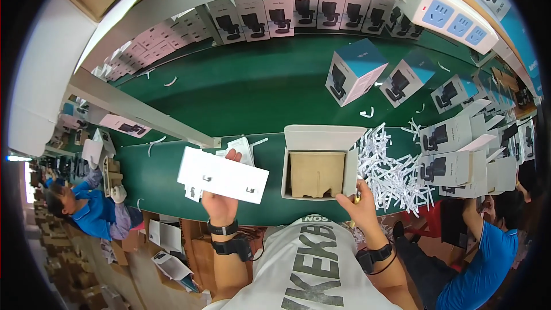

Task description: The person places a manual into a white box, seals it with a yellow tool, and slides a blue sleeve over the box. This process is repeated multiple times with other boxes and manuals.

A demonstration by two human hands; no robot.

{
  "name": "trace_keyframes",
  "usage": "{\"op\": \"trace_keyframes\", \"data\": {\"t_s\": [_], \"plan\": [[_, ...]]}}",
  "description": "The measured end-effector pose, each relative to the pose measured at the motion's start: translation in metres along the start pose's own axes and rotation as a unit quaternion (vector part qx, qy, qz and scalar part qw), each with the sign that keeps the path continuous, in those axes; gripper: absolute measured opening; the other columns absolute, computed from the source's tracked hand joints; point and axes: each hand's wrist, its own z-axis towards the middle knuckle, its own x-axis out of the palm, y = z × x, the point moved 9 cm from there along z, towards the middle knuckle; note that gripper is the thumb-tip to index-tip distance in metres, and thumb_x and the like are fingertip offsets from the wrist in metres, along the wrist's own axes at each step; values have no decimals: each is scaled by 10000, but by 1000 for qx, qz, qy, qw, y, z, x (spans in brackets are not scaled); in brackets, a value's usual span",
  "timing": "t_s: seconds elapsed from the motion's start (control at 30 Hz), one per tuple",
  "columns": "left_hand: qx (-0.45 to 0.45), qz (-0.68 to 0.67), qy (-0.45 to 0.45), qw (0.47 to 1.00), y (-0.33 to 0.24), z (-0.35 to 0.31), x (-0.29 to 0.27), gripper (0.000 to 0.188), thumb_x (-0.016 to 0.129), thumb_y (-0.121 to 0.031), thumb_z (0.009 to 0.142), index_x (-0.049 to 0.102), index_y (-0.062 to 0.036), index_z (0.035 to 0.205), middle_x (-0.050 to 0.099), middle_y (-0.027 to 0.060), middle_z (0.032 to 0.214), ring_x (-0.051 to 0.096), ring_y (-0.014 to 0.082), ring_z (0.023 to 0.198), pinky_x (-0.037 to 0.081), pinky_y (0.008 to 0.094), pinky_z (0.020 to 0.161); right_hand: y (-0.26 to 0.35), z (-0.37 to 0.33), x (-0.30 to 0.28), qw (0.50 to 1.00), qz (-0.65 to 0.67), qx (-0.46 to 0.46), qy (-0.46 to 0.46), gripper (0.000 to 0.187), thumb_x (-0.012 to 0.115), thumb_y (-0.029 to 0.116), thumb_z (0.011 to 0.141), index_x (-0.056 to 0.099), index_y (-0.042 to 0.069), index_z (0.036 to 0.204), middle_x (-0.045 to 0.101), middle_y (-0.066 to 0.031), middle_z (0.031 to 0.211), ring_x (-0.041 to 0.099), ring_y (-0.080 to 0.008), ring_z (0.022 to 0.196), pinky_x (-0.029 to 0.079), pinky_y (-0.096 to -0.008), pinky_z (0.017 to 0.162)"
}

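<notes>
My left hand [220, 208] holds up a white printed leaflet [235, 177] with small dark pictures on it, fingers behind the sheet. More white papers [243, 147] lie on the bench just behind it. In front of me stands an open white box [320, 136], its lid flap raised at the back. A brown cardboard insert [317, 173] fills the box. My right hand [361, 206] is closed at the box's near right corner, thumb at the front edge and fingers along the side. Something small and yellowish shows by its fingers; I cannot make out what.
Shredded white paper [393, 172] is heaped right of the box. Open printed boxes [447, 155] stack farther right; closed boxes [356, 72] stand behind. A shelf post [155, 115] rises at left. A power strip [447, 14] hangs upper right. Co-workers [94, 209] sit either side.
</notes>
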Motion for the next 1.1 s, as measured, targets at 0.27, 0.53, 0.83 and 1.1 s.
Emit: {"op": "trace_keyframes", "data": {"t_s": [0.27,0.53,0.83,1.1], "plan": [[135,-3,256,957,-42,-50,145,711,501,-275,1010,251,5,1614,448,303,1561,427,459,1457,330,574,1215,-57,-22,6,983,121,95,102,237,703,130,990,622,13,1180,656,-25,921,565,-75,690,460,-240,625],[230,462,171,839,36,-65,120,638,514,-185,1041,276,77,1572,419,311,1560,472,424,1408,370,486,1171,-97,-46,-3,956,227,176,53,214,551,183,1095,631,33,1225,675,-57,916,590,-114,682,484,-270,624],[202,577,196,766,55,-69,105,787,714,-119,890,334,84,1548,433,303,1544,460,446,1419,378,494,1170,-56,-16,-31,975,187,122,1,208,598,209,1077,633,53,1210,616,-28,864,551,-87,674,444,-236,603],[287,650,365,602,107,-94,156,857,778,-235,874,360,-6,1586,385,283,1607,357,458,1502,308,549,1215,40,25,5,983,-61,-160,-67,222,691,166,1006,633,52,1188,579,8,791,531,-86,656,426,-244,598]]}}
